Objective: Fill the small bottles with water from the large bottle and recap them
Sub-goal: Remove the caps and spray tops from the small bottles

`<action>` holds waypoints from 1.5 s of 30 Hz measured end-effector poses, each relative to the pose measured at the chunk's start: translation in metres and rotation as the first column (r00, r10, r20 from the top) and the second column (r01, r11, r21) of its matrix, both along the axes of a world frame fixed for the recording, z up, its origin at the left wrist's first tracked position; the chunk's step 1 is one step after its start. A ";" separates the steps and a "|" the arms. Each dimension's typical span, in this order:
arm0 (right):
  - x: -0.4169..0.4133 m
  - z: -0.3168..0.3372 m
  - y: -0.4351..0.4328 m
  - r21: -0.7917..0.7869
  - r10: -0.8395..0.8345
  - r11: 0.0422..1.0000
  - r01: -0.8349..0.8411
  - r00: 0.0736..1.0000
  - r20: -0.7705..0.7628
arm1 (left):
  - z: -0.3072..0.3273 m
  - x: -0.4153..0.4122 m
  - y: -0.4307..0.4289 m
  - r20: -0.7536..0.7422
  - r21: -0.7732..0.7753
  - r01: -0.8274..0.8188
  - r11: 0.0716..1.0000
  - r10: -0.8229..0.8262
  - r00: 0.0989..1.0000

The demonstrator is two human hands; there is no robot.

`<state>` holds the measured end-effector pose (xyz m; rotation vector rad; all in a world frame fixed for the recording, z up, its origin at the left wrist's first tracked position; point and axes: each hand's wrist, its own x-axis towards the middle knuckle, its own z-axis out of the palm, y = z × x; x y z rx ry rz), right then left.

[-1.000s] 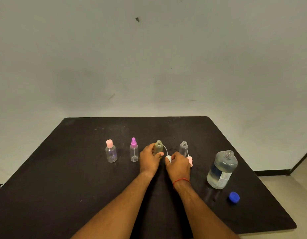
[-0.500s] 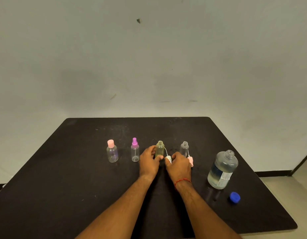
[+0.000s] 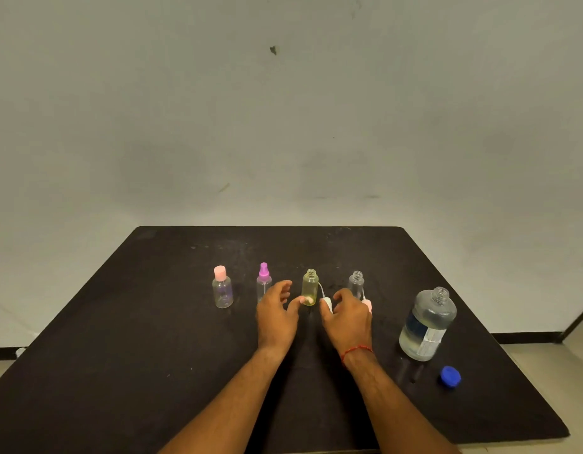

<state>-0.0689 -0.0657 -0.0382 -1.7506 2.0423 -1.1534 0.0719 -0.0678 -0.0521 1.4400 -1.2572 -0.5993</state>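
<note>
Yellow-tinted open plastic bottle (image 3: 310, 286) stands at twelve o'clock from the hands; left hand (image 3: 277, 314), fingers apart, thumbs its base; right hand (image 3: 349, 317) curls over white spray cap (image 3: 327, 303), grip unclear.

We see a big black tabletop (image 3: 119, 371) in front of a plain grey wall (image 3: 283, 126) with a small dark spot (image 3: 273, 50) high up, and some pale floor (image 3: 562, 371) on the right.

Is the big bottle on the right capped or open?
Open. The large bottle shows bare neck threads, and a blue cap lies on the table beside it.
</note>
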 end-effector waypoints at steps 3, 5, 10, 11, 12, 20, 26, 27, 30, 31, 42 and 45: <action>0.002 0.010 0.003 -0.068 0.019 0.998 -0.017 0.999 0.029 | 0.005 0.009 0.009 0.001 -0.035 -0.040 0.999 0.040 0.999; 0.005 0.016 0.005 -0.128 0.030 0.991 -0.025 0.999 0.040 | 0.007 0.015 0.013 -0.009 -0.059 -0.064 0.996 0.064 0.998; 0.019 0.033 0.004 -0.213 0.124 0.971 -0.113 0.991 0.041 | 0.008 0.034 0.022 -0.025 -0.075 -0.124 0.989 0.123 0.992; 0.024 0.036 0.004 -0.235 0.135 0.964 -0.124 0.990 0.031 | 0.009 0.038 0.023 -0.029 -0.076 -0.132 0.988 0.130 0.991; 0.028 0.038 0.003 -0.254 0.146 0.958 -0.137 0.989 0.020 | 0.010 0.041 0.024 -0.031 -0.077 -0.139 0.987 0.137 0.990; 0.066 0.047 -0.006 -0.213 0.285 0.930 -0.300 0.953 -0.099 | 0.011 0.067 0.027 -0.024 -0.032 -0.172 0.985 0.172 0.985; 0.089 0.049 -0.022 -0.107 0.305 0.941 -0.320 0.942 -0.140 | 0.008 0.074 0.015 -0.024 0.023 -0.105 0.994 0.106 0.994; 0.092 0.050 -0.024 -0.078 0.309 0.944 -0.321 0.941 -0.141 | 0.007 0.073 0.012 -0.024 0.034 -0.091 0.995 0.092 0.996; 0.096 0.051 -0.030 -0.002 0.335 0.941 -0.338 0.933 -0.129 | 0.006 0.070 0.004 -0.010 0.068 -0.044 0.997 0.044 0.999; 0.097 0.051 -0.032 0.021 0.344 0.939 -0.344 0.931 -0.123 | 0.006 0.069 0.001 0.003 0.073 -0.031 0.997 0.031 1.000; 0.100 0.056 -0.045 0.093 0.410 0.910 -0.404 0.910 -0.063 | 0.012 0.064 -0.016 0.021 0.060 0.032 0.998 -0.033 0.999; 0.097 0.060 -0.048 0.100 0.420 0.906 -0.412 0.904 -0.078 | 0.016 0.064 -0.013 0.044 0.030 0.045 0.999 -0.047 0.998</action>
